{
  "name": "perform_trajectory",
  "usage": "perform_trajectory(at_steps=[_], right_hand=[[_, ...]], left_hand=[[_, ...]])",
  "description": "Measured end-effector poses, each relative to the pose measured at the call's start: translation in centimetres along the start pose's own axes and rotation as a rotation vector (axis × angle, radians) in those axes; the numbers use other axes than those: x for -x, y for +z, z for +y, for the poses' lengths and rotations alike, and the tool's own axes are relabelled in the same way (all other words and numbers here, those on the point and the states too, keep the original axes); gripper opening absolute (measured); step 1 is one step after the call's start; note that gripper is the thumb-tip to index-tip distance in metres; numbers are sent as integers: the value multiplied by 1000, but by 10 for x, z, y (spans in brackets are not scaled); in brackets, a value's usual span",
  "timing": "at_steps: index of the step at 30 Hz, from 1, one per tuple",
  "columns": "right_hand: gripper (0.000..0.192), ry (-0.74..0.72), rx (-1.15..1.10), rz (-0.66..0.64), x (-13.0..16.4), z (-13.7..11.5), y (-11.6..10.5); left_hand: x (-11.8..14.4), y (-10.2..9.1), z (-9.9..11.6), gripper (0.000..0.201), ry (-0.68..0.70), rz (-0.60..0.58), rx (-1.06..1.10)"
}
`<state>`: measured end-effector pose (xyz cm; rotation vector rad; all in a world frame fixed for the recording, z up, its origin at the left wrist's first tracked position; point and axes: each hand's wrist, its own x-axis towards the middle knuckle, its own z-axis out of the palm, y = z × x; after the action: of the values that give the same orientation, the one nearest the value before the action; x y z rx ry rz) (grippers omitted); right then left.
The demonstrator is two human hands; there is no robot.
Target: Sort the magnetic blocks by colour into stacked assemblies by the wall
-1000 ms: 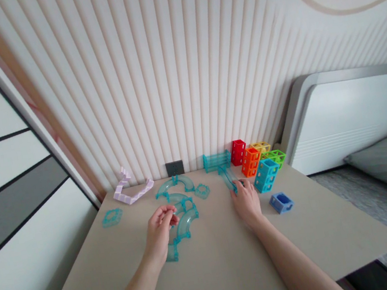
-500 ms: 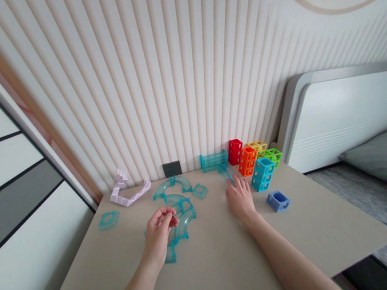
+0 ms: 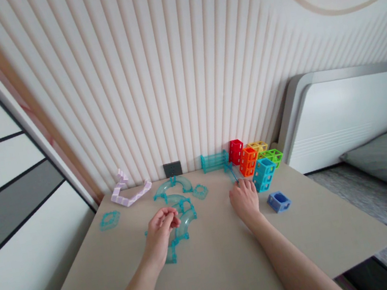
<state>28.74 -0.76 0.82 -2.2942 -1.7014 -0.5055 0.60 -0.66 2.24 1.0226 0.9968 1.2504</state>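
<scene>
My left hand [image 3: 161, 230] hovers with its fingers curled against the thumb just above a set of teal curved track pieces [image 3: 181, 221] on the beige table [image 3: 218, 265]; I see nothing in it. My right hand [image 3: 245, 201] lies further right, its fingertips pinching the near end of a thin teal straight track piece [image 3: 232, 173] that points toward the wall. Right beside that hand stands a cluster of lattice blocks: red [image 3: 235, 151], orange [image 3: 249, 161], yellow [image 3: 259, 146], green [image 3: 273, 156] and teal-blue [image 3: 265, 174].
A small blue cube [image 3: 279, 201] sits right of my right hand. Along the back lie a teal arch track [image 3: 174, 184], a small teal connector [image 3: 201, 192], a long teal block [image 3: 214, 161], a lilac zigzag track [image 3: 130, 193] and a flat teal square [image 3: 109, 220]. A bed [image 3: 345, 113] stands to the right.
My right hand let the straight teal piece go with fingers stretched out, then closed on its near end again, closer to the blocks. My left hand has stayed put.
</scene>
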Motion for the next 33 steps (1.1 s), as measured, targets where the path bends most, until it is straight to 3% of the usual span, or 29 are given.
perform_trajectory(at_steps=[14, 16, 20, 22, 28, 33], right_hand=[[30, -26, -124, 72, 5, -5, -1], [31, -74, -163, 95, 6, -9, -3], [30, -260, -361, 120, 14, -27, -4], [28, -336, -482, 113, 21, -40, -4], [25, -460, -638, 104, 30, -78, -2], [27, -555, -653, 48, 21, -99, -1]], left_hand=[[1, 0, 1, 30, 16, -49, -128], [0, -4, 1, 26, 118, -51, -284], [-2, -16, 4, 14, 562, -22, -800], [-4, -20, 5, 17, 699, -23, -971], [-5, -19, -4, 20, 740, -84, -1265], [-5, -17, -22, 23, 661, -85, -1294]])
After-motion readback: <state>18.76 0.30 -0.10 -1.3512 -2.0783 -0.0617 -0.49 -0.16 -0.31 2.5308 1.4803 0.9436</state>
